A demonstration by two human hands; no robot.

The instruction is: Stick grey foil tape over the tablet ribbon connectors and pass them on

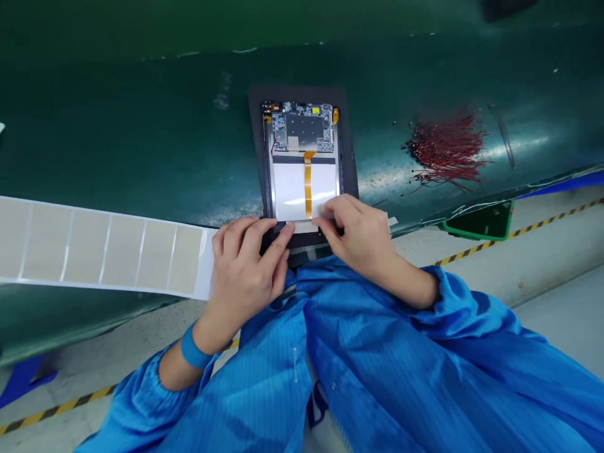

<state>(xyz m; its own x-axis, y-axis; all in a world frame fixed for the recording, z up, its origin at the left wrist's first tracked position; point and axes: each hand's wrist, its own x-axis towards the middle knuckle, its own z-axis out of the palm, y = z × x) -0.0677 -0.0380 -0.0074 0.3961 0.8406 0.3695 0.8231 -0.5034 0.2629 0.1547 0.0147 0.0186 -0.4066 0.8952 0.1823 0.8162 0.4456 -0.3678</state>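
An opened tablet (306,179) lies on a black mat (350,157), its circuit board (304,129) at the far end. Below the board is a white battery (289,185), crossed lengthwise by an orange flex cable (308,189). My left hand (248,255) rests at the tablet's near left corner, fingers stretched out, a fingertip on a pale strip (303,226) along the near edge. Thumb and forefinger of my right hand (361,233) are pinched together at the near right corner, by the strip's right end. What they hold is hidden.
A sheet of beige stickers (123,248) on white backing lies left of my left hand. Right on the green table (155,145) is a pile of dark red wires (448,151), with a single wire (503,135) beside it. A green bin (481,223) stands below the table edge.
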